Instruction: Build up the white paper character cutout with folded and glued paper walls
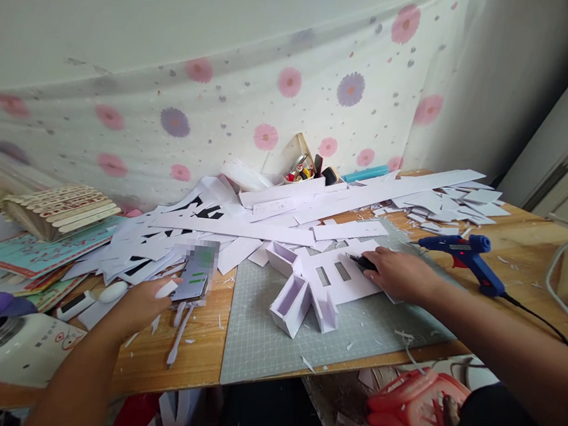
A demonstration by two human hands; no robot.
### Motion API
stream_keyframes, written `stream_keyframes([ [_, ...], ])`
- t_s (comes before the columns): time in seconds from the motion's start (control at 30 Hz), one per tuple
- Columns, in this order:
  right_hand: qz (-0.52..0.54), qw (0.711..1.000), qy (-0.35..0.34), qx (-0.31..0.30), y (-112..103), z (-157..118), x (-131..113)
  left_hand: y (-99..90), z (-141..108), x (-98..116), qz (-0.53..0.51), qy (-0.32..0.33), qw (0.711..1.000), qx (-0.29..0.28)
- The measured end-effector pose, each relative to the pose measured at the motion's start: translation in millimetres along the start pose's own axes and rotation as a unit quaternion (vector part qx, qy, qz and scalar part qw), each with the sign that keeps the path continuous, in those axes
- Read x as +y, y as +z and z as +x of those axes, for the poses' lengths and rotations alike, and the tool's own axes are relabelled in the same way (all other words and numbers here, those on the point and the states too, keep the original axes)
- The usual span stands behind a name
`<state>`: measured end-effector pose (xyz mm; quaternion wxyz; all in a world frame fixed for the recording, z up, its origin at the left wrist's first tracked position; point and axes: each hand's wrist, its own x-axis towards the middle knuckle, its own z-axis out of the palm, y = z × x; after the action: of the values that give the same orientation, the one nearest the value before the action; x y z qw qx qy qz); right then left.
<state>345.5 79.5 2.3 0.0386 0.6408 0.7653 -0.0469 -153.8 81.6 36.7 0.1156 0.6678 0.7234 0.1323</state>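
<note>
My left hand [147, 304] is at the lower left corner of a phone [195, 277], thumb at its edge and the other fingers mostly hidden. Part of the phone is pixelated, and a white cable [180, 337] lies just below it. My right hand [399, 272] is closed around a black-handled tool, apparently a craft knife [362, 263], over a white board [350, 283] with rectangular cutouts. Beside that board, small open white boxes [291, 304] stand joined together on the grey cutting mat [260, 355].
A blue glue gun [466, 250] lies right of my right hand. White strips and scraps [161, 241] pile up behind the mat. A wide-mouthed white bottle [20, 348] lies at the left, near stacked craft sticks [71, 209]. Below the table edge is a red plastic basket [411, 406].
</note>
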Motion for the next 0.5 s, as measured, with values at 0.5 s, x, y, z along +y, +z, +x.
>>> stream_keyframes([
  [0.5,0.001,1.000,0.002,0.002,1.3,0.5,0.6,-6.4,-2.2,2.1,0.023,-0.007,0.999,0.035],
])
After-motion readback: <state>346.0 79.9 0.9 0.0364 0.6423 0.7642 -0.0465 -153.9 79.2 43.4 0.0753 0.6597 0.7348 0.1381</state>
